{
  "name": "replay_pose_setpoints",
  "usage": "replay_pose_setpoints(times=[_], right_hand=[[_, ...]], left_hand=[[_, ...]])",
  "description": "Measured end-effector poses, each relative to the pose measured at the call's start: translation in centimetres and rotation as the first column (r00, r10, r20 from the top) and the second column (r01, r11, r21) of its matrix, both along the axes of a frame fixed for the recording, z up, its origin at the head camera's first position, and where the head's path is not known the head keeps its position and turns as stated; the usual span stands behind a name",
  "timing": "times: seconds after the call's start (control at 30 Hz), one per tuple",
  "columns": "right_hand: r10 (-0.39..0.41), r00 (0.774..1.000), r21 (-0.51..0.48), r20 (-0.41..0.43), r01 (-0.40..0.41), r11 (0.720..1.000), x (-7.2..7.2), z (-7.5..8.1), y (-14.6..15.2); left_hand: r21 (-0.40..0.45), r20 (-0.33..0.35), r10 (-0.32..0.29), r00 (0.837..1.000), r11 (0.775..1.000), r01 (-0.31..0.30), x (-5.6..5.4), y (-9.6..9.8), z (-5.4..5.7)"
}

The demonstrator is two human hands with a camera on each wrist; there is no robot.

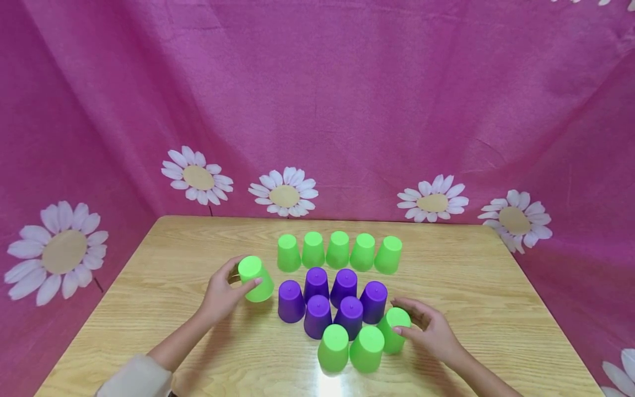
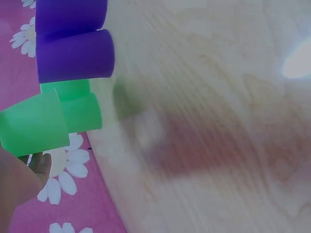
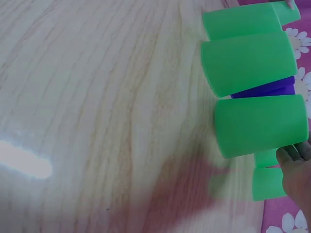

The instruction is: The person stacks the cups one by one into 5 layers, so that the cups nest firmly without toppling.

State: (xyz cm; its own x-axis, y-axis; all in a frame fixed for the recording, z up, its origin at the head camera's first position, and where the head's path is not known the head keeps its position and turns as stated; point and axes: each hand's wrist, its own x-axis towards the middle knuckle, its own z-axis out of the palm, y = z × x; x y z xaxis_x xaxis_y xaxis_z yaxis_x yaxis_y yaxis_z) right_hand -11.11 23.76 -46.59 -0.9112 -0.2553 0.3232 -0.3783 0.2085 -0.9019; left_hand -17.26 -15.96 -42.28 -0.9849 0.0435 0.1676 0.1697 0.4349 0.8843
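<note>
My left hand (image 1: 221, 296) holds an upside-down green cup (image 1: 257, 284) left of the purple cups, thumb on its near side and fingers behind. That cup leans a little and hangs over the table in the left wrist view, its rim apart from the shadow. On the right, my right hand (image 1: 432, 332) grips another upside-down green cup (image 1: 393, 337) between thumb and fingers. Beside it stand two more green cups (image 1: 367, 350) in the front row. Several purple cups (image 1: 317, 317), all upside down, stand in a cluster between my hands.
A row of several upside-down green cups (image 1: 339, 251) stands behind the purple ones. The wooden table (image 1: 163, 264) ends at a pink cloth (image 1: 347, 110) printed with white daisies. Light glares off the tabletop near the front.
</note>
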Motion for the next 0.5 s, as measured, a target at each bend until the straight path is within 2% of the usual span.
replay_pose_setpoints(times=[0.17, 0.27, 0.5], right_hand=[[0.002, 1.000, -0.006, 0.012, -0.002, 1.000, 0.3, -0.3, -0.1], [0.010, 1.000, -0.015, 0.027, -0.010, 1.000, 0.5, -0.6, -0.1], [0.011, 0.994, -0.027, 0.109, -0.008, 1.000, 0.6, -1.0, 0.2]], left_hand=[[0.021, -0.016, 0.006, 1.000, 1.000, -0.006, -0.6, 0.5, 0.7], [0.036, 0.001, 0.013, 1.000, 0.999, -0.013, -0.9, 0.9, 0.9], [0.065, -0.002, -0.003, 1.000, 0.998, 0.003, -2.3, 2.4, 1.1]])
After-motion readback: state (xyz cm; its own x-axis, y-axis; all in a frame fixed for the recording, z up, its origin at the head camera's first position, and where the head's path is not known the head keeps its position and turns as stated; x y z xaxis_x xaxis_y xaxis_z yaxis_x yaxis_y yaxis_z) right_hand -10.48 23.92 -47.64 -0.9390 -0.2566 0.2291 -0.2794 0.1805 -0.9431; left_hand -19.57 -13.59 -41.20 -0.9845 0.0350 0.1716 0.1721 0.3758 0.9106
